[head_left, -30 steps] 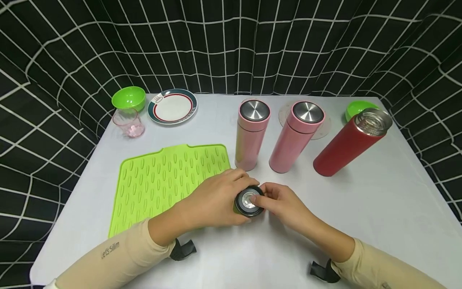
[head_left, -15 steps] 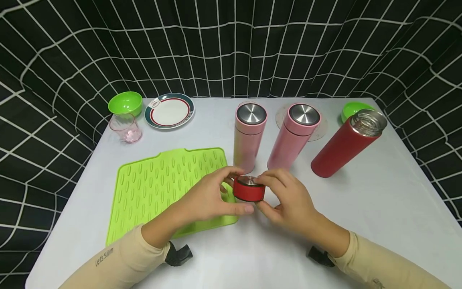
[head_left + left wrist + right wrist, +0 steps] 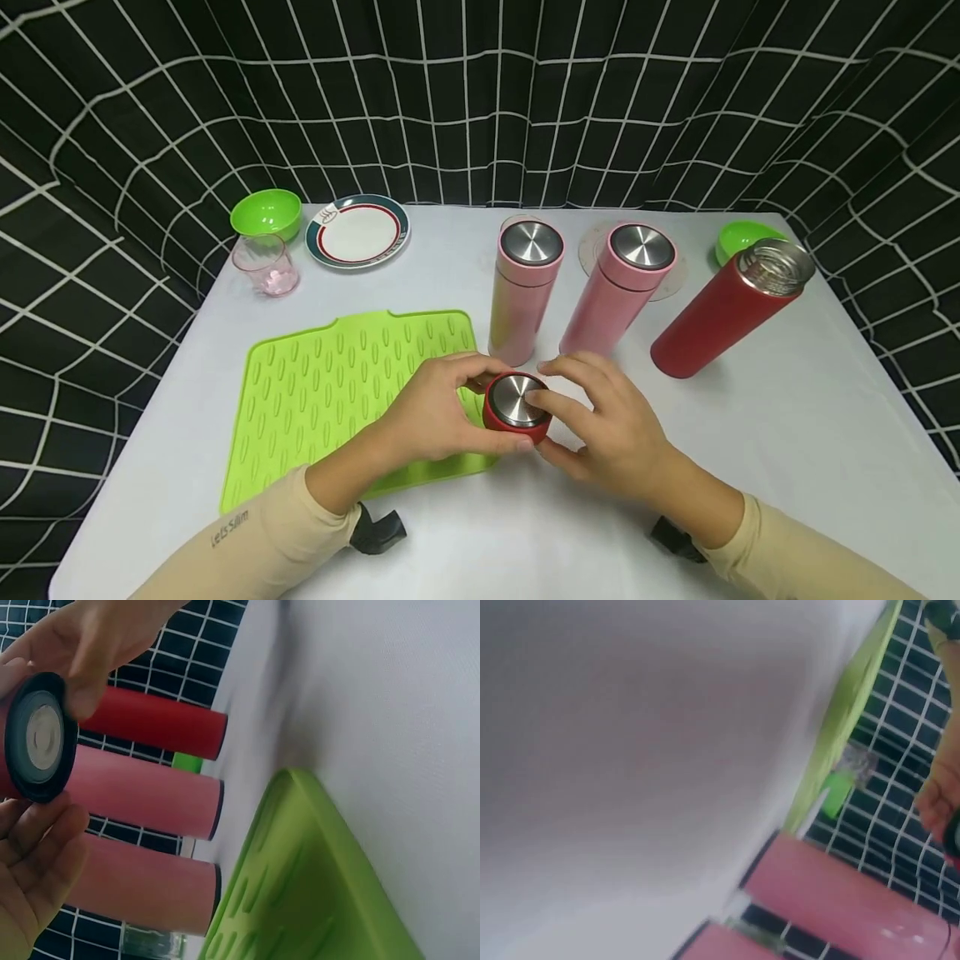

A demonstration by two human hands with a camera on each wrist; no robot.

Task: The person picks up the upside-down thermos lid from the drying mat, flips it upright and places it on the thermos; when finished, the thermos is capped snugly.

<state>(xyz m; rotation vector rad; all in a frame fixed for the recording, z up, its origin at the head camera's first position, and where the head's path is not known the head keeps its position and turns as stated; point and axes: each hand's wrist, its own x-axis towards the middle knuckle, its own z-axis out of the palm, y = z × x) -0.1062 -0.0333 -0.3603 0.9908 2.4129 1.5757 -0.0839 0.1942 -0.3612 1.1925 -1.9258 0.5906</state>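
A red bottle lid [image 3: 517, 400] with a brushed steel top is held in the air by both hands, steel side up. My left hand [image 3: 435, 408] grips it from the left, thumb on the near side and fingers on the far side. From the right, my right hand [image 3: 622, 433] pinches it, one finger over the steel top and the thumb low at the side. In the left wrist view, the dark underside of the lid [image 3: 43, 739] shows a pale disc. An uncapped red bottle [image 3: 712, 321] stands upright at the right, its steel mouth bare.
Two lidded pink bottles [image 3: 517, 312] [image 3: 611, 308] stand behind the hands. A green ridged mat [image 3: 330, 392] lies under the left hand. Farther back are a green bowl [image 3: 266, 214], a pink glass [image 3: 268, 265], a plate [image 3: 360, 233] and another green bowl [image 3: 742, 236].
The lid has been turned over: its dark underside faced up at first, then its red side showed, and now the steel top faces up. Both hands have shifted their grip on it.
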